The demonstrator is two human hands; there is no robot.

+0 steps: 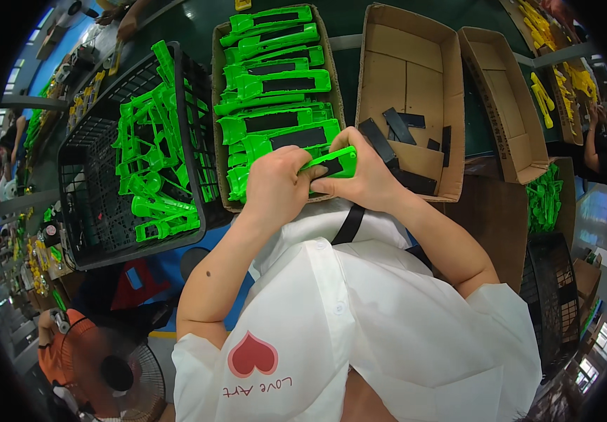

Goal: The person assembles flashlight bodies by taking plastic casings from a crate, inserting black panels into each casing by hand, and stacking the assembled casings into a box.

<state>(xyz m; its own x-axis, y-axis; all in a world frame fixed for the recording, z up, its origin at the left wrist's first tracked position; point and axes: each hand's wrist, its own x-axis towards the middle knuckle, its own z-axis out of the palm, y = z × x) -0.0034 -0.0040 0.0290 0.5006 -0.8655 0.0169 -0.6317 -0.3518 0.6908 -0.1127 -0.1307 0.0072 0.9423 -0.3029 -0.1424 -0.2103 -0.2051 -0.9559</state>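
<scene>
Both of my hands meet over the near edge of a cardboard box [217, 84] filled with rows of bright green plastic parts [286, 83], many with a black rectangular panel. Between them is one green plastic part [347, 160] with a dark panel [333, 167] in its recess. My left hand [275, 181] pinches its left end, fingers closed. Curled round the right end, my right hand [368, 177] grips it with thumb and fingers. The part's lower left portion is hidden by my fingers. Just right of my right hand, a second cardboard box [416, 46] holds several loose black panels [398, 126].
At the left stands a black plastic crate [192, 133] with a heap of green parts [152, 151]. A narrow cardboard box [504, 105] is tilted at the right, near yellow parts [542, 102]. A fan [117, 373] and a person in orange [82, 344] are at the lower left.
</scene>
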